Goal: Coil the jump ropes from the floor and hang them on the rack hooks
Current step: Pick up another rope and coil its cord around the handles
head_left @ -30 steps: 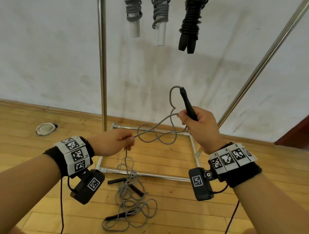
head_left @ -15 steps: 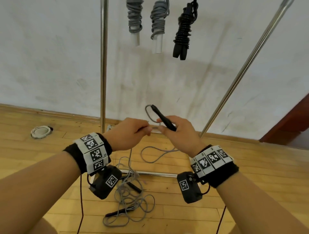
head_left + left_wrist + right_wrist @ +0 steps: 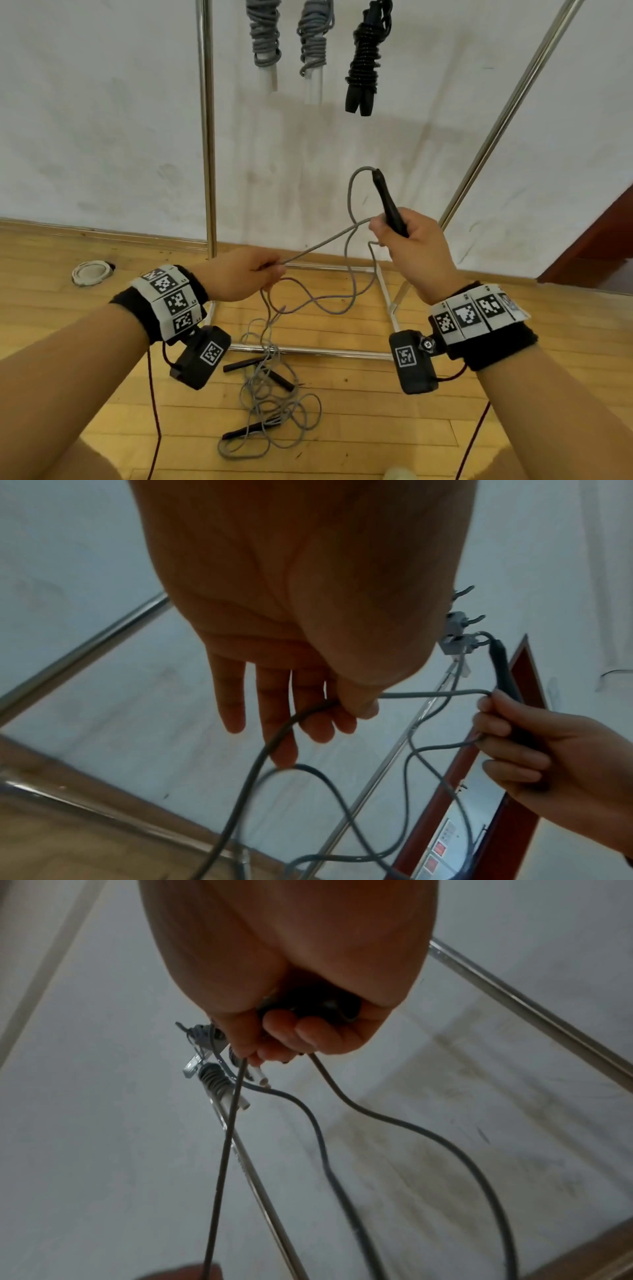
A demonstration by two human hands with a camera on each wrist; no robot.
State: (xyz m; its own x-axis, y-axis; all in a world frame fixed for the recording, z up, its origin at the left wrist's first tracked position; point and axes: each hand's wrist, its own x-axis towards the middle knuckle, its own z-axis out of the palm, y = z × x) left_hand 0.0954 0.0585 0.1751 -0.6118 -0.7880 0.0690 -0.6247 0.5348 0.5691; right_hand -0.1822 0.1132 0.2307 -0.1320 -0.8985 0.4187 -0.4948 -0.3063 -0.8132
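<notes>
My right hand (image 3: 407, 240) grips the black handle (image 3: 388, 204) of a grey jump rope, together with loops of its cord (image 3: 351, 205). From there the cord (image 3: 428, 695) runs taut to my left hand (image 3: 246, 274), which pinches it between thumb and fingers. More of this cord hangs in loops below both hands (image 3: 308, 301). A tangle of grey rope (image 3: 270, 407) with black handles (image 3: 250, 430) lies on the wooden floor beneath. Three coiled ropes, two grey (image 3: 263, 37) (image 3: 313, 41) and one black (image 3: 364, 58), hang from the rack above.
The metal rack has a vertical pole (image 3: 207, 137) at left, a slanted pole (image 3: 507, 113) at right and a floor frame (image 3: 308, 351). A white round object (image 3: 91, 272) lies on the floor by the wall. A dark red door frame (image 3: 596, 246) stands at right.
Half a second ago my hands were together in front of me; now they have drawn apart, pulling a fresh length of cord taut between them. The right hand has risen.
</notes>
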